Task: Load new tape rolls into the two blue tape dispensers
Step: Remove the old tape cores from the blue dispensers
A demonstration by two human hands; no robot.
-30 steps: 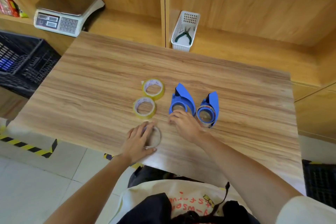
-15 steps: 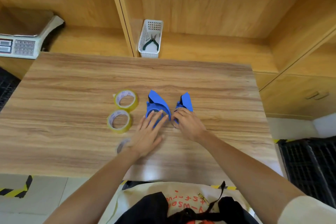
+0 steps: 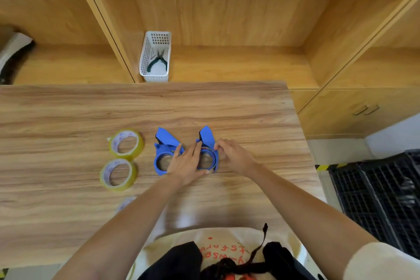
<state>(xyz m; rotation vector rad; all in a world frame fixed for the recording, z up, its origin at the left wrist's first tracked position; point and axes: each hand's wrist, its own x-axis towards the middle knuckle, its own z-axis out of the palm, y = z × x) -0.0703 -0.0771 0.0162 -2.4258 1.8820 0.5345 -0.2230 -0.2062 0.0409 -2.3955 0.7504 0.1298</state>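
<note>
Two blue plastic tape dispensers, left one [image 3: 164, 157] and right one [image 3: 208, 154], lie side by side mid-table [image 3: 250, 116], both my hands on the right one.

I judge them light, stiff and prone to sliding; grip the ring body, not the flap. My left hand [image 3: 187, 163] lies flat, fingers spread, across both; my right hand [image 3: 234, 154] pinches the right rim. Both yellow tape rolls [image 3: 126, 143] [image 3: 118, 174] wait just left. A white slotted basket [image 3: 147, 52] on the shelf holds pliers [image 3: 158, 61].
</note>
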